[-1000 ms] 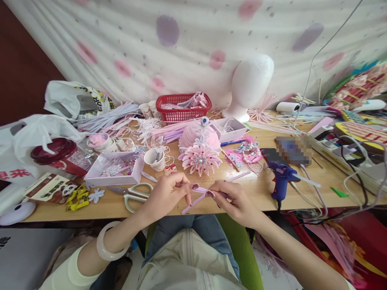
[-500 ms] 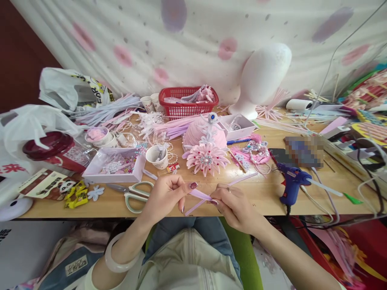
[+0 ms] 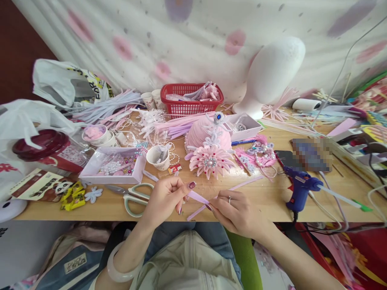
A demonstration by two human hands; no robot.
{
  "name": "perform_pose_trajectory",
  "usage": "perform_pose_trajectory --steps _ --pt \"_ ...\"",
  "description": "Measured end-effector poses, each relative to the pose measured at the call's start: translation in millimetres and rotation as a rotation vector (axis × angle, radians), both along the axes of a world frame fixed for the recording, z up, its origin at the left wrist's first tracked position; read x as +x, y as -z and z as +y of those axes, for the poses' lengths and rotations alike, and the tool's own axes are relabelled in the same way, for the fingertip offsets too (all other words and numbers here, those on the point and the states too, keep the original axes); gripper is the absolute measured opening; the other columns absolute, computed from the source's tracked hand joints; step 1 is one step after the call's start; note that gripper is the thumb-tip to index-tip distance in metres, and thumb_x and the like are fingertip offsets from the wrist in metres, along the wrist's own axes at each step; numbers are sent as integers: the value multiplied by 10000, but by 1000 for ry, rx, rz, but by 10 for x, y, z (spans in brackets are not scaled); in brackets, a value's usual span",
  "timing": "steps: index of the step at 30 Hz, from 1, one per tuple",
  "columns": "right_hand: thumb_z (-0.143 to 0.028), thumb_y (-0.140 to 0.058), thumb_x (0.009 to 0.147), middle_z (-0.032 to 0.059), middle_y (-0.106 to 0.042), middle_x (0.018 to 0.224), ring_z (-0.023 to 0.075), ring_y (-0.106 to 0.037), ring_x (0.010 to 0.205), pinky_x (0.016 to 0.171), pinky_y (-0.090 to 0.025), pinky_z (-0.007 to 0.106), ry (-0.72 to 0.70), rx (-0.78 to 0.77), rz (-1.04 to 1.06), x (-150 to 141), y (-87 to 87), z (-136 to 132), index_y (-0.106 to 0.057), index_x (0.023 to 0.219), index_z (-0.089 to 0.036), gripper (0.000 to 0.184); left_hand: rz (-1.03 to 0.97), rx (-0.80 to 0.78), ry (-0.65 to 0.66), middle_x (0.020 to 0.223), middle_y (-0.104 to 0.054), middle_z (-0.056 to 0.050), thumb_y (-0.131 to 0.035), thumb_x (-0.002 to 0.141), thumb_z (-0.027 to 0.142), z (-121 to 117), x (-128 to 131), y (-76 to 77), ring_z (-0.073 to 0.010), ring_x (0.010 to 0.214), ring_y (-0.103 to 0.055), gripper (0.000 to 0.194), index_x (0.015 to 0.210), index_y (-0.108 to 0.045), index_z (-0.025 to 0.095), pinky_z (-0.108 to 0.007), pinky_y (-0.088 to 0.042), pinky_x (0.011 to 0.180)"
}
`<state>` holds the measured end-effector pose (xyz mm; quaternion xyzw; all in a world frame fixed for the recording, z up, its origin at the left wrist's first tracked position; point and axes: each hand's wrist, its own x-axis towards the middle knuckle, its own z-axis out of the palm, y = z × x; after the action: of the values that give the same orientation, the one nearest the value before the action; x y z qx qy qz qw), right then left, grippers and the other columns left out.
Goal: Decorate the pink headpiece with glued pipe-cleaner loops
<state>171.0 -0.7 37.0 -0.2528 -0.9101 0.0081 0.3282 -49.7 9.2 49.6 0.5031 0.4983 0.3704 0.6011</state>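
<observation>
My left hand (image 3: pixel 165 199) pinches one end of a thin pale pink strip (image 3: pixel 198 197) between thumb and fingers, just above the table's front edge. My right hand (image 3: pixel 237 211), with a ring on it, grips the strip's other end, fingers curled. A second pink strip (image 3: pixel 196 212) runs under both hands and a longer one (image 3: pixel 246 182) lies on the table behind my right hand. A pink hat with a large beaded flower (image 3: pixel 211 161) stands just beyond the hands.
Scissors (image 3: pixel 133 197) lie left of my left hand. A blue glue gun (image 3: pixel 299 187) stands at the right with cables. Further back are a paper cup (image 3: pixel 158 158), a white tray of beads (image 3: pixel 111 167), a red basket (image 3: pixel 190 100), a white foam head (image 3: pixel 272 72) and plastic bags (image 3: pixel 36 121).
Both hands have stayed on the pink strip; my right hand slid slightly down and toward me along it. The head camera has swung a little left and closer.
</observation>
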Motion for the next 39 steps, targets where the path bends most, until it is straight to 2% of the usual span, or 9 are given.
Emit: perform_pose_trajectory --steps 7,11,14,18,21,25,28,32,39 --pt "-67 -419 990 33 -612 679 180 -573 657 581 -444 276 -90 -30 -110 61 -101 -25 -570 858 -197 239 4 4 155 456 -544 47 -664 838 636 -79 -152 48 -93 420 -482 498 623 -541 204 -225 -399 499" --pt "-108 -465 1015 52 -643 712 195 -599 719 629 -468 298 -62 -14 -176 15 -175 41 -628 929 -162 193 133 140 313 881 -783 -27 -619 930 341 -161 -210 -9 -173 855 -706 174 877 -713 205 -255 -511 804" --pt "-140 -499 1026 44 -634 678 194 -573 687 608 -441 312 -80 15 -242 -105 -242 113 -646 921 -141 181 238 226 339 1078 -786 -42 -569 940 258 -208 -237 -44 -197 995 -703 254 1125 -741 235 -281 -507 886" --pt "-188 -486 1049 70 -689 785 204 -612 781 673 -481 331 -58 11 -197 -168 -374 142 -649 980 -160 179 268 196 261 832 -749 -32 -506 960 277 -271 -418 -41 -175 802 -683 249 961 -744 203 -268 -524 779" --pt "-189 -575 1008 112 -717 988 256 -639 963 816 -509 410 161 101 -13 -173 -451 41 -633 1105 -202 114 260 172 142 733 -688 -15 -518 958 321 -385 -705 -21 -163 730 -648 223 883 -690 200 -254 -520 716" --pt "-91 -490 993 73 -654 876 208 -625 806 695 -508 341 231 36 356 -495 -306 -133 -611 1088 -214 197 195 208 -108 778 -666 -8 -545 966 385 -631 -1083 -17 -126 626 -573 219 976 -654 195 -234 -480 610" --pt "-147 -503 998 116 -692 1010 229 -663 888 740 -551 350 14 -166 47 -1018 -57 -145 -603 1092 -174 140 152 274 -260 798 -651 -6 -553 967 406 -804 -1235 -57 -102 561 -511 243 1020 -629 182 -237 -448 567" --pt "-205 -561 981 141 -702 1110 297 -676 1020 877 -550 429 79 -289 -367 -1650 129 -33 -639 1067 -147 130 140 301 -359 800 -630 -1 -543 976 413 -958 -1322 -102 -93 548 -478 266 1064 -619 174 -240 -420 549" --pt "-120 -568 948 181 -727 968 338 -692 958 847 -526 444 169 -251 -541 -1970 -12 101 -668 988 -116 107 73 318 -428 796 -631 -6 -559 960 410 -1015 -1318 -90 -90 537 -465 276 1060 -622 160 -247 -398 542"
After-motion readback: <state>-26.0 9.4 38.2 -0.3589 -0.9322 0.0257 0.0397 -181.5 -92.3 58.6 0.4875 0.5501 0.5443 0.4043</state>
